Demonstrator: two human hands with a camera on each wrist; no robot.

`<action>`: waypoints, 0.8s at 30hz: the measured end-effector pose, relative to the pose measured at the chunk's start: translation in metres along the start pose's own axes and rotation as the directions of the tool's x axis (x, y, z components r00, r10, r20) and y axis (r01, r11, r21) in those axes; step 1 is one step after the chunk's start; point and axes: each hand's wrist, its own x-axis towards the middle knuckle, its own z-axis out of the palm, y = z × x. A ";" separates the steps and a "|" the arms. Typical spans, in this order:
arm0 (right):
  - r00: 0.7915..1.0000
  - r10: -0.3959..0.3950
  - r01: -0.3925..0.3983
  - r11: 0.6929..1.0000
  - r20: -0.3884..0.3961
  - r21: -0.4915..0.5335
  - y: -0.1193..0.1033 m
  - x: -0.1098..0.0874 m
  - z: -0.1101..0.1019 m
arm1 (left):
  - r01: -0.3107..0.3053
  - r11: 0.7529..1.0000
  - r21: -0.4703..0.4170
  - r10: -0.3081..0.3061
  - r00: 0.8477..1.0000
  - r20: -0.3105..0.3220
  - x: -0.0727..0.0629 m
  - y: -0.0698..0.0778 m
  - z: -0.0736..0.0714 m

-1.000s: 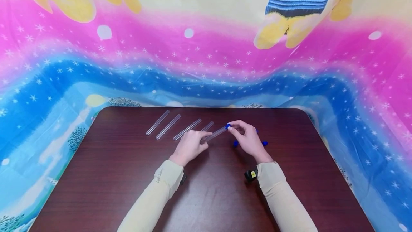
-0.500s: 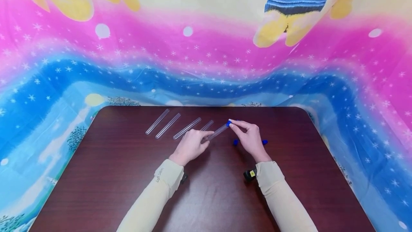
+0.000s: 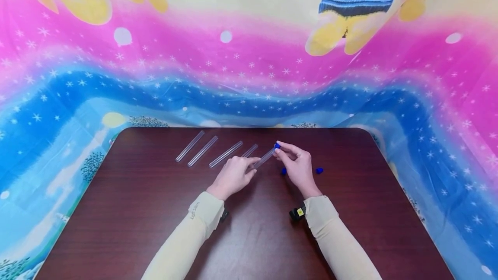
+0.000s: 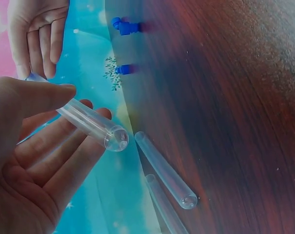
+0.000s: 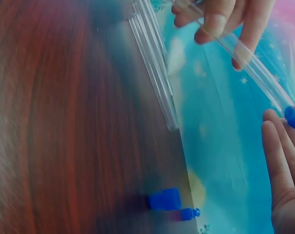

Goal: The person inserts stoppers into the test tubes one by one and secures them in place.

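My left hand (image 3: pixel 233 174) holds a clear test tube (image 3: pixel 266 157) between thumb and fingers, near its rounded closed end. The tube slants up and to the right above the table. At its upper end sits a blue stopper (image 3: pixel 277 145), pinched by the thumb and fingers of my right hand (image 3: pixel 298 165). In the right wrist view the stopper (image 5: pixel 293 118) meets the tube's mouth; how deep it goes in cannot be told. The left wrist view shows the tube's rounded end (image 4: pixel 118 139) pointing out past the left fingers.
Several clear test tubes lie slanted on the brown table (image 3: pixel 136 211), among them one at the far left (image 3: pixel 189 147) and one partly behind my left hand (image 3: pixel 249 151). Loose blue stoppers lie near my right hand, one left of it (image 3: pixel 284 170) and one right (image 3: pixel 319 170). A patterned cloth (image 3: pixel 249 68) hangs behind.
The tube and stopper have risen slightly, with both hands still on them. My right hand has shifted a little to the left; my left hand has moved slightly to the right.
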 end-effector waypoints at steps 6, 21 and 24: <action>1.000 0.031 -0.031 0.993 0.000 0.110 -0.001 -0.003 0.006 | 0.008 1.000 0.011 -0.008 1.000 0.007 0.001 0.002 0.001; 0.997 0.016 0.005 0.966 -0.078 0.258 -0.016 -0.002 0.018 | -0.007 1.000 -0.011 0.007 0.999 -0.032 0.004 0.005 0.002; 0.996 0.000 0.020 0.972 -0.085 0.236 -0.017 -0.001 0.018 | -0.014 1.000 -0.008 0.014 0.999 -0.047 0.005 0.005 0.001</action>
